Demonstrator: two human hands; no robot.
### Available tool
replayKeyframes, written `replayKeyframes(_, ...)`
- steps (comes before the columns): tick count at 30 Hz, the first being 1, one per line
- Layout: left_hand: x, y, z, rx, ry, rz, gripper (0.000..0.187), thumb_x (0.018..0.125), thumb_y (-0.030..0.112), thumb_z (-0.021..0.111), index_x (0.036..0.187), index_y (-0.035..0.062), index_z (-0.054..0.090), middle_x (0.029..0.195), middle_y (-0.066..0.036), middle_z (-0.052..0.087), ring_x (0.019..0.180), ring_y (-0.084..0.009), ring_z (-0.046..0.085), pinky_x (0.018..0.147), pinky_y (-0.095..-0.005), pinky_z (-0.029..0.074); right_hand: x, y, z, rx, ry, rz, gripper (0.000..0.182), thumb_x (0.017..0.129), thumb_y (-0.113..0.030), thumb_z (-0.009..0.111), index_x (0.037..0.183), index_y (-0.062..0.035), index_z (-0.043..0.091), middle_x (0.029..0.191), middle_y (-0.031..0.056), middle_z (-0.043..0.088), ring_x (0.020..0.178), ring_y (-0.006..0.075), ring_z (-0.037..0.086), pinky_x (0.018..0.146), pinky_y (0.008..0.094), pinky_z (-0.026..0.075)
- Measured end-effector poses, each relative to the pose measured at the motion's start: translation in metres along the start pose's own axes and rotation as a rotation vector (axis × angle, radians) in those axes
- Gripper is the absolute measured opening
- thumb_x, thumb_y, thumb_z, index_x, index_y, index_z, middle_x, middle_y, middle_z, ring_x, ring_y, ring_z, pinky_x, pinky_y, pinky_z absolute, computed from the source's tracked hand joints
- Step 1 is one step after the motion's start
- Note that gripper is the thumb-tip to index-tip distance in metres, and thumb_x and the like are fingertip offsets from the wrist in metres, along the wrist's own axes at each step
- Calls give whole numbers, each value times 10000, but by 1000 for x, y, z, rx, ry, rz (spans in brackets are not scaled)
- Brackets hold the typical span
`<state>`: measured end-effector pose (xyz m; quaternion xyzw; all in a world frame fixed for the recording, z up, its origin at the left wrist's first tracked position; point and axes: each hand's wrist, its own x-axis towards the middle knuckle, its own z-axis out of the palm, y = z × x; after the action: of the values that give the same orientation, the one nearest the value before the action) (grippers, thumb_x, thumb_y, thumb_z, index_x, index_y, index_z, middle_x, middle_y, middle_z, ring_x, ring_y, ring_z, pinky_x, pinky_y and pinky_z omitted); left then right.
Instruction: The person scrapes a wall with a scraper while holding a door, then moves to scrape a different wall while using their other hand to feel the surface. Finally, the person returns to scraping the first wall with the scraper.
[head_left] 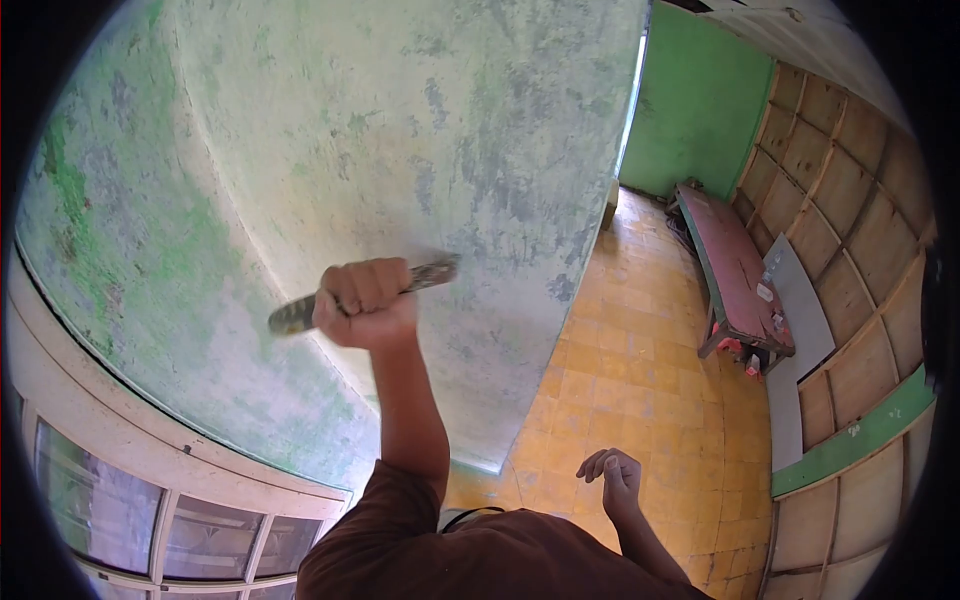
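My left hand [366, 302] is raised in front of the wall, closed around a brush [436, 271] that looks like a wire brush. Its dark handle, with a yellowish end, sticks out to the left of my fist. The bristle end points right and is blurred close to the wall. In front of the fist stands the wall [500, 120], whose green paint is worn, patchy and whitish. Lower on the right, my right hand [615, 478] hangs over the floor with its fingers loosely curled and partly apart. Nothing shows in it.
A wall corner runs down left of my left hand. Paned windows [205, 535] line the lower left. Yellow tiles [640, 370] cover the floor. To the right, a long reddish bench [735, 255] with small items stands along a wood-panelled wall [850, 190], beside a leaning grey board [800, 310].
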<state>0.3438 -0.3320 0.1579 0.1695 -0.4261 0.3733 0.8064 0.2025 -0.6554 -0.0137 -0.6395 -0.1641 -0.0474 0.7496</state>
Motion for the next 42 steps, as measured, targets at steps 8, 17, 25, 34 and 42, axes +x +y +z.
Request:
replayKeyframes(8,-4,-7,3,-23,-116,-91,374,874,315,487,588,155,307,459,39,280,392,-98,211,425,-287,186,7,1,21,-21,70,-32,414,968,-287,462,679,5,517,656,122,555,658,221,579,629,340,476)
replayKeyframes(17,-6,2,1,31,-173,-108,365,864,289,491,584,141,310,459,26,301,391,-104,228,428,-287,211,15,8,51,-43,95,-33,421,965,-313,473,683,-2,513,651,120,557,666,226,583,629,344,477)
replayKeyframes(25,7,12,-1,124,-220,-122,332,862,290,450,591,173,298,475,43,288,401,-96,202,443,-279,184,32,10,69,-55,88,-43,430,967,-319,466,685,0,524,649,120,556,660,227,583,633,343,478)
replayKeyframes(34,16,17,5,152,-208,-79,337,842,296,458,575,172,294,457,48,252,382,-82,204,422,-274,168,37,11,73,51,137,-60,417,977,-303,436,672,-21,477,627,125,532,630,224,562,621,346,472)
replayKeyframes(42,16,15,4,142,-252,-32,334,847,280,459,573,156,314,458,35,268,385,-92,200,422,-279,184,42,8,76,79,184,-60,414,985,-291,416,654,-43,432,590,99,466,580,205,504,603,348,475)
